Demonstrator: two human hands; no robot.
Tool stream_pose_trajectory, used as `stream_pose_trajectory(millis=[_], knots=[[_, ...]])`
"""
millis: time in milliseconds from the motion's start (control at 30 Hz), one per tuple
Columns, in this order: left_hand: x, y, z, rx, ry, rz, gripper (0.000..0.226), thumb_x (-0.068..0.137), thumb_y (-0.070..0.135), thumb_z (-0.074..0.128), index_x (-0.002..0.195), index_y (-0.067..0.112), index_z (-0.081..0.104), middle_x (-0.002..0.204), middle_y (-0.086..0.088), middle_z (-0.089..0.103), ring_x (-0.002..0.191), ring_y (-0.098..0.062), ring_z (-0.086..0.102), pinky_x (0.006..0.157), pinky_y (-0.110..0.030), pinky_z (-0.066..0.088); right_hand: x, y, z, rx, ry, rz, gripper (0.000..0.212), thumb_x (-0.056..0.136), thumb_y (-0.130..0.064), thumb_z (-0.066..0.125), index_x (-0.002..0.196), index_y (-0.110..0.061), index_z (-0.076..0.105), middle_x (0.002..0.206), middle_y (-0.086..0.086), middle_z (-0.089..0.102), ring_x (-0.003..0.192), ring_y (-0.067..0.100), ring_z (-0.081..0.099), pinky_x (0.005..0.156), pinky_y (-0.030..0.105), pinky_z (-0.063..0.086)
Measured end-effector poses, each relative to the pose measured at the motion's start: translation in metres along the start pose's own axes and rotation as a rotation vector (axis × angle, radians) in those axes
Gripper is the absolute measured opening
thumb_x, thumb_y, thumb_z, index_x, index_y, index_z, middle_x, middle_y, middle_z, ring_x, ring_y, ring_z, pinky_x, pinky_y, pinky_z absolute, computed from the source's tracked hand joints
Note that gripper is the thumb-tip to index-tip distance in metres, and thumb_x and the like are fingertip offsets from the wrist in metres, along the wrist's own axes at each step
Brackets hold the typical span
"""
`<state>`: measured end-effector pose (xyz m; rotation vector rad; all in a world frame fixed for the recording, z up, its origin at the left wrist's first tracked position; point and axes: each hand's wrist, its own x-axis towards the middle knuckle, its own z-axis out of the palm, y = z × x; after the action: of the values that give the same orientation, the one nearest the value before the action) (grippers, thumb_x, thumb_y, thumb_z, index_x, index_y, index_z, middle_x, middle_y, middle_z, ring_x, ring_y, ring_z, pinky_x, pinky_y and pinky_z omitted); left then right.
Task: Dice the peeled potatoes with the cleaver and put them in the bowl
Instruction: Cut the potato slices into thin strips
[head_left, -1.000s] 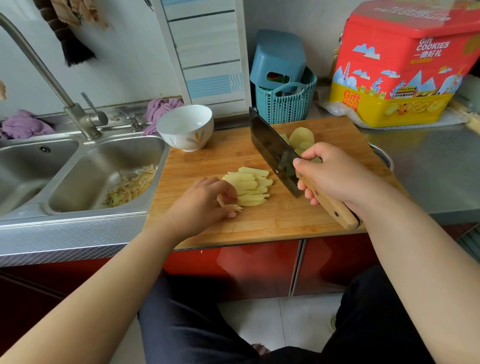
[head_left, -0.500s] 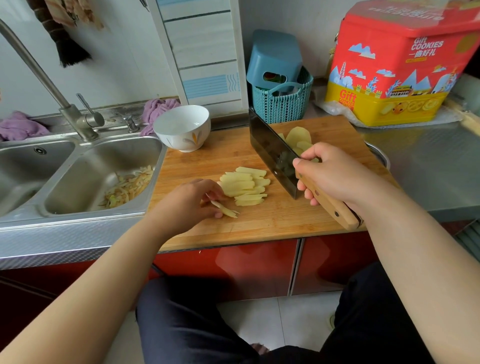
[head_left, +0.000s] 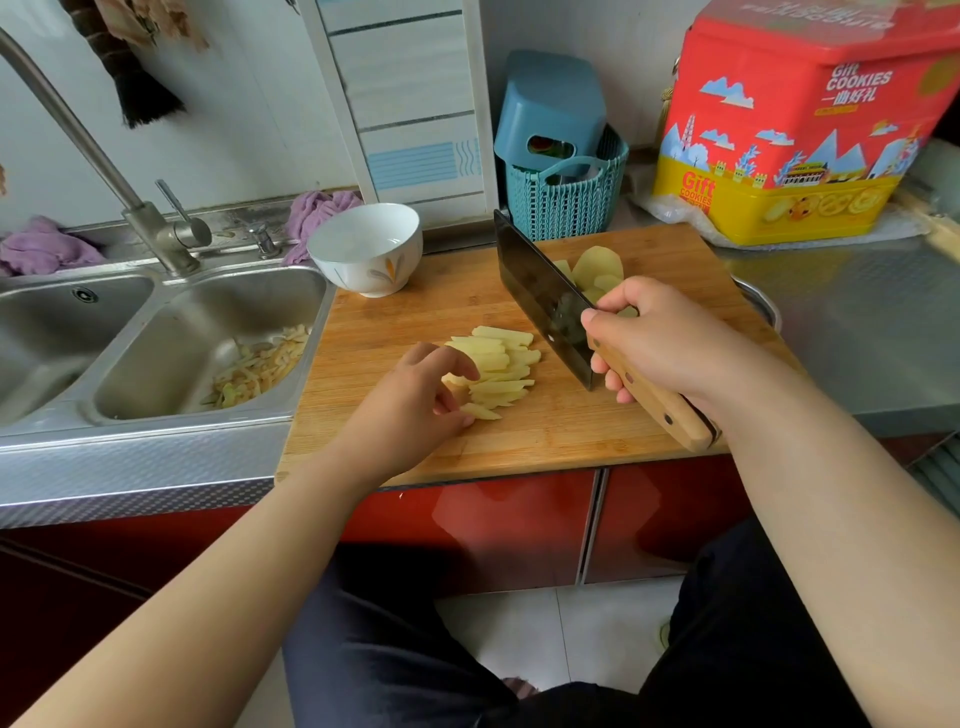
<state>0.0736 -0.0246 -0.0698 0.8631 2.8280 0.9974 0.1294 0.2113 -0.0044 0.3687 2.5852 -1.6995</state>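
Two hands at centre frame, potato strips (head_left: 496, 371) awaiting dicing

Left hand (head_left: 410, 410) fingers curl loosely on strips; right hand (head_left: 660, 338) grips cleaver (head_left: 540, 299). Bowl (head_left: 366, 249) sits upper centre. Fingertips near the blade risk a nick.

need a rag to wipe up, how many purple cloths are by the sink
2: one purple cloth lies behind the left sink basin at the frame's left edge, the other purple cloth behind the right basin, beside the white bowl.

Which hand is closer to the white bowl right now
Left. The left hand lies at the potato strips, below the white bowl. The right hand grips the cleaver farther right.
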Motion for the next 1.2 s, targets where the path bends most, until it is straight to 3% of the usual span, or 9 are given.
stream_pose_trajectory(millis=[133, 267, 333, 400, 500, 667, 900, 1200], knots=[[0.004, -0.005, 0.006, 0.026, 0.003, 0.091, 0.038, 0.081, 0.016, 0.077, 0.108, 0.03, 0.054, 0.113, 0.012, 0.046, 0.089, -0.003, 0.059, 0.08, -0.029, 0.054, -0.001, 0.0, -0.002, -0.018, 0.002, 0.002, 0.018, 0.101, -0.029, 0.052, 0.115, -0.018, 0.05, 0.079, 0.008, 0.067, 0.056, 0.014, 0.06, 0.048, 0.027, 0.05], [0.013, -0.01, 0.006, 0.234, 0.003, 0.236, 0.053, 0.079, 0.032, 0.076, 0.126, 0.032, 0.049, 0.126, 0.008, 0.042, 0.108, -0.014, 0.041, 0.096, -0.035, 0.041, -0.001, 0.0, -0.003, -0.024, 0.003, 0.008, 0.019, 0.101, -0.029, 0.052, 0.116, -0.018, 0.05, 0.079, 0.008, 0.067, 0.056, 0.013, 0.061, 0.047, 0.026, 0.049], [0.024, -0.013, 0.001, 0.393, -0.037, 0.293, 0.073, 0.078, 0.05, 0.07, 0.141, 0.036, 0.037, 0.144, 0.006, 0.034, 0.126, -0.021, 0.032, 0.104, -0.041, 0.03, -0.001, -0.001, -0.003, -0.029, 0.002, 0.011, 0.02, 0.101, -0.029, 0.052, 0.117, -0.018, 0.05, 0.079, 0.008, 0.068, 0.056, 0.013, 0.061, 0.047, 0.025, 0.049], [0.037, -0.015, -0.003, 0.422, -0.152, 0.264, 0.09, 0.075, 0.066, 0.06, 0.15, 0.043, 0.016, 0.16, 0.009, 0.013, 0.145, -0.021, 0.011, 0.113, -0.042, 0.014, -0.002, -0.002, -0.004, -0.036, -0.002, 0.016, 0.02, 0.101, -0.029, 0.051, 0.117, -0.018, 0.05, 0.081, 0.008, 0.068, 0.058, 0.014, 0.061, 0.048, 0.026, 0.05], [0.054, -0.02, -0.002, 0.42, -0.289, 0.224, 0.099, 0.072, 0.079, 0.048, 0.152, 0.047, -0.002, 0.163, 0.015, -0.004, 0.15, -0.015, -0.009, 0.117, -0.044, 0.001, -0.002, -0.003, -0.004, -0.041, -0.003, 0.022, 0.022, 0.101, -0.03, 0.051, 0.119, -0.018, 0.05, 0.083, 0.008, 0.068, 0.059, 0.014, 0.061, 0.048, 0.026, 0.05], [0.064, -0.025, 0.009, 0.421, -0.379, 0.248, 0.093, 0.077, 0.082, 0.036, 0.154, 0.039, 0.006, 0.163, 0.014, 0.003, 0.15, -0.012, -0.004, 0.12, -0.051, 0.009, 0.0, -0.005, -0.004, -0.049, -0.005, 0.026, 0.025, 0.101, -0.028, 0.051, 0.123, -0.018, 0.048, 0.081, 0.008, 0.067, 0.057, 0.013, 0.06, 0.045, 0.024, 0.05], [0.064, -0.024, 0.016, 0.46, -0.308, 0.215, 0.085, 0.082, 0.077, 0.023, 0.154, 0.032, 0.014, 0.16, 0.006, 0.014, 0.146, -0.021, 0.013, 0.118, -0.045, 0.018, 0.001, -0.009, -0.005, -0.073, -0.024, 0.028, 0.021, 0.101, -0.029, 0.051, 0.119, -0.019, 0.048, 0.082, 0.008, 0.067, 0.058, 0.014, 0.06, 0.045, 0.024, 0.05], [0.063, -0.014, 0.02, 0.382, -0.252, 0.067, 0.076, 0.092, 0.061, 0.045, 0.154, 0.029, 0.014, 0.157, 0.003, 0.02, 0.143, -0.023, 0.02, 0.118, -0.044, 0.019, 0.004, -0.015, -0.001, -0.089, -0.055, 0.003, 0.023, 0.102, -0.027, 0.05, 0.124, -0.019, 0.049, 0.081, 0.007, 0.066, 0.06, 0.013, 0.061, 0.047, 0.025, 0.049]])
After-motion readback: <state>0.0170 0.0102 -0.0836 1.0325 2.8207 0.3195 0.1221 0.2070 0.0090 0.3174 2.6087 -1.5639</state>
